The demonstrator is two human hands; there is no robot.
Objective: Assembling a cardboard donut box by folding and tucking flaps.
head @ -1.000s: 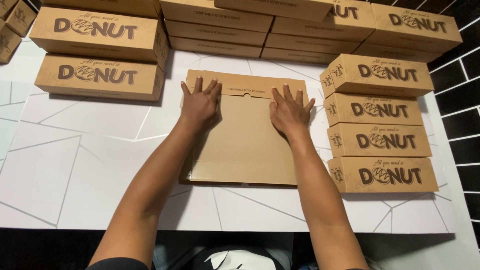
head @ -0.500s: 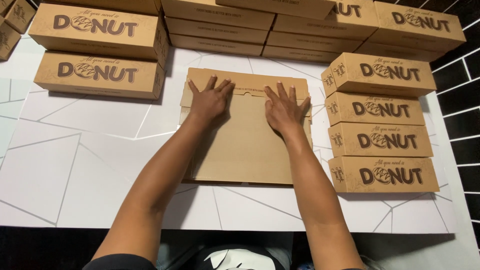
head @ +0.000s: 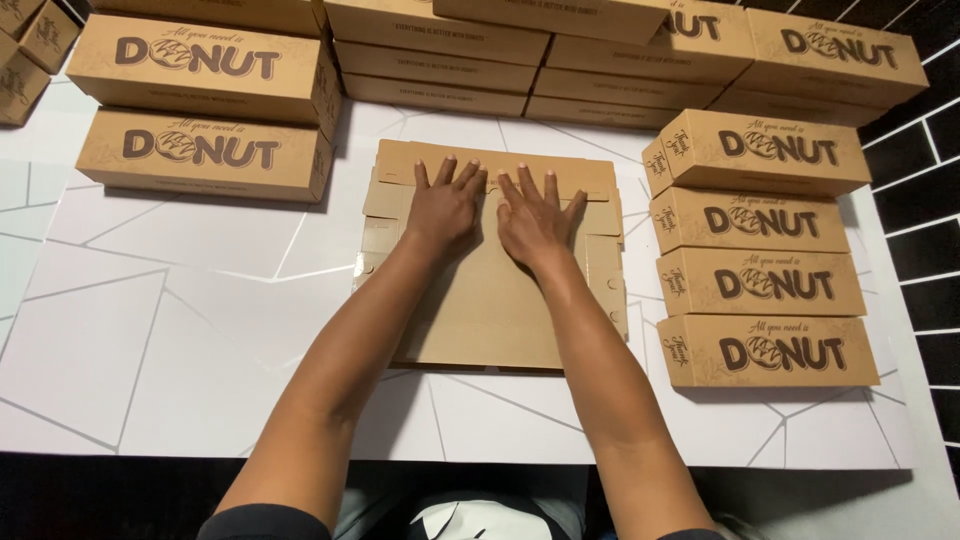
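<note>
A flat, unfolded brown cardboard box blank [head: 490, 300] lies on the white table [head: 150, 330] in front of me. My left hand [head: 445, 208] and my right hand [head: 537, 220] press palm-down side by side on its upper middle, fingers spread and pointing away from me. Neither hand grips anything. Folded side flaps show at the blank's left and right edges, and a long flap runs along its far edge.
Finished long brown printed boxes stand around: a column of several at the right [head: 760, 250], two at the left [head: 205, 155], more stacked along the back [head: 520, 50]. A black tiled wall [head: 920, 200] lies to the right.
Both hands slid inward toward the middle of the blank and now lie close together. The side flaps have come into view at the blank's edges.
</note>
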